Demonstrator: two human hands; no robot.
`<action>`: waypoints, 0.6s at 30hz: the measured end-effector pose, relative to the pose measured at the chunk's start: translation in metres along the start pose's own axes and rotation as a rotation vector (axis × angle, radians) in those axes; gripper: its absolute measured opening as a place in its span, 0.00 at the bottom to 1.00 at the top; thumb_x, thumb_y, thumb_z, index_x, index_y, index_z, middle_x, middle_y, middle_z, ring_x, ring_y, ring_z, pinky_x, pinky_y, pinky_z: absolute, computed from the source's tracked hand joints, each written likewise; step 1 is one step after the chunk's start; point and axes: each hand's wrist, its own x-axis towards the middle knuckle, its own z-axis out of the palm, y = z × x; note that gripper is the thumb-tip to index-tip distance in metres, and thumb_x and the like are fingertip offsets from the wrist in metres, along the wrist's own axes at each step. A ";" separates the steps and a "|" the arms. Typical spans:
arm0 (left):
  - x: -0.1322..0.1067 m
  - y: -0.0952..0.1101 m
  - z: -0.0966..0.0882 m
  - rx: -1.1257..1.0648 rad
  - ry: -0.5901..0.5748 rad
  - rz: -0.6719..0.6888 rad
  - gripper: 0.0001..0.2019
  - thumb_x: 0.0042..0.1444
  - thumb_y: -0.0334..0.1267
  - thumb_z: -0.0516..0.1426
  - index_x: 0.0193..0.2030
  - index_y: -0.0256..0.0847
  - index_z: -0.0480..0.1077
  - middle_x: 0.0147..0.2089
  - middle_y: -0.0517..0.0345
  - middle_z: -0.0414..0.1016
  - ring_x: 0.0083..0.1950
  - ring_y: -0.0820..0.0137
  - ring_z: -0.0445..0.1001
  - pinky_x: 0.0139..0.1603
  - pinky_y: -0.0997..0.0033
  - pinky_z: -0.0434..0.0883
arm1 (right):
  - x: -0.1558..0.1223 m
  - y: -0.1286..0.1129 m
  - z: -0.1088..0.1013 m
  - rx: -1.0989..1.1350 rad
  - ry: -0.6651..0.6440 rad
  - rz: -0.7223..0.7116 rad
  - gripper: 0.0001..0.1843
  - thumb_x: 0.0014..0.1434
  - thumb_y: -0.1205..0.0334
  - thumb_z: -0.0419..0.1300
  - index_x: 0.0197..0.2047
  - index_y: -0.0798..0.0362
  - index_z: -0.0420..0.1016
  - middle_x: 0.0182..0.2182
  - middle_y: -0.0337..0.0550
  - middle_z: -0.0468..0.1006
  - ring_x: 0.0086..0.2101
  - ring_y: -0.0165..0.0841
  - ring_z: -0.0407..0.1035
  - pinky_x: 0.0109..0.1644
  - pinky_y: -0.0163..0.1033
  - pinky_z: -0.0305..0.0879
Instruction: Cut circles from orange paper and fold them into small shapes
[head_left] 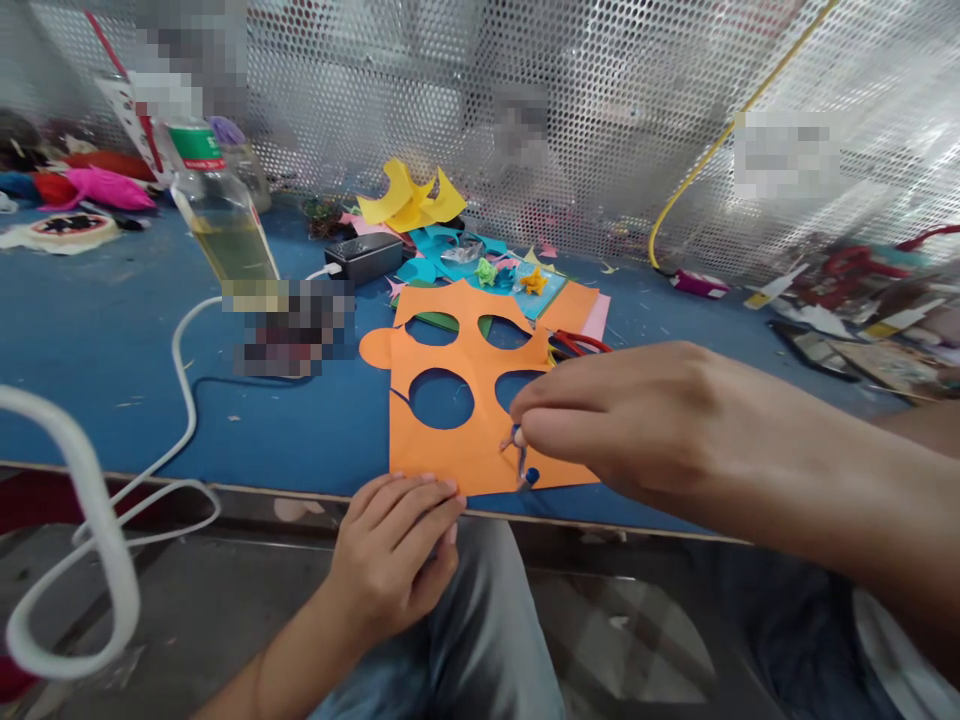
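An orange sheet of paper [439,455] lies at the front edge of the blue table, with several round holes cut in it. My left hand [401,545] rests at the sheet's near left edge, fingers stretched out on it and thumb below. Over the sheet's right half, my right hand [622,415] pinches a small compass-like tool with blue parts [521,465], its lower end close to the paper. My fingers hide the tool's top and part of one hole. An orange paper disc [376,349] sits at the sheet's left edge.
Behind the sheet are yellow paper scraps [412,200], red-handled pliers or scissors [577,342] and a black box [365,257] with a white cable [184,370]. A bottle of yellowish liquid [229,225] stands at left. Perforated metal [585,150] closes the back.
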 end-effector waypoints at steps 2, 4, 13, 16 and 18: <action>0.000 0.000 0.000 0.002 0.008 -0.001 0.13 0.50 0.27 0.56 0.42 0.39 0.73 0.41 0.56 0.79 0.43 0.68 0.74 0.48 0.65 0.66 | 0.004 0.000 -0.001 0.028 -0.030 -0.043 0.13 0.56 0.77 0.43 0.27 0.52 0.62 0.22 0.38 0.67 0.21 0.28 0.60 0.23 0.35 0.50; 0.000 0.000 -0.001 0.000 0.011 -0.007 0.13 0.50 0.27 0.56 0.42 0.39 0.73 0.41 0.55 0.79 0.42 0.67 0.74 0.48 0.65 0.66 | 0.007 0.000 -0.001 0.038 -0.023 -0.053 0.13 0.54 0.79 0.44 0.26 0.52 0.59 0.21 0.37 0.64 0.20 0.27 0.56 0.23 0.36 0.47; 0.001 0.000 -0.001 -0.022 0.014 0.006 0.12 0.50 0.26 0.56 0.42 0.38 0.73 0.41 0.55 0.79 0.43 0.67 0.74 0.47 0.65 0.66 | 0.015 0.010 0.008 0.062 0.026 0.025 0.12 0.48 0.80 0.45 0.26 0.52 0.59 0.22 0.37 0.65 0.21 0.27 0.57 0.24 0.35 0.46; 0.001 -0.001 -0.001 -0.019 0.014 0.011 0.12 0.50 0.26 0.55 0.42 0.38 0.73 0.41 0.55 0.79 0.43 0.68 0.74 0.46 0.66 0.67 | 0.018 0.015 0.010 0.039 0.031 0.076 0.12 0.47 0.80 0.46 0.25 0.52 0.59 0.20 0.36 0.64 0.20 0.27 0.55 0.24 0.35 0.45; 0.001 -0.001 -0.001 -0.012 0.016 0.007 0.12 0.50 0.26 0.55 0.42 0.38 0.73 0.40 0.55 0.79 0.43 0.68 0.74 0.47 0.65 0.67 | 0.021 0.018 0.012 0.003 0.047 0.100 0.12 0.47 0.79 0.47 0.22 0.52 0.56 0.18 0.35 0.61 0.19 0.26 0.51 0.23 0.35 0.43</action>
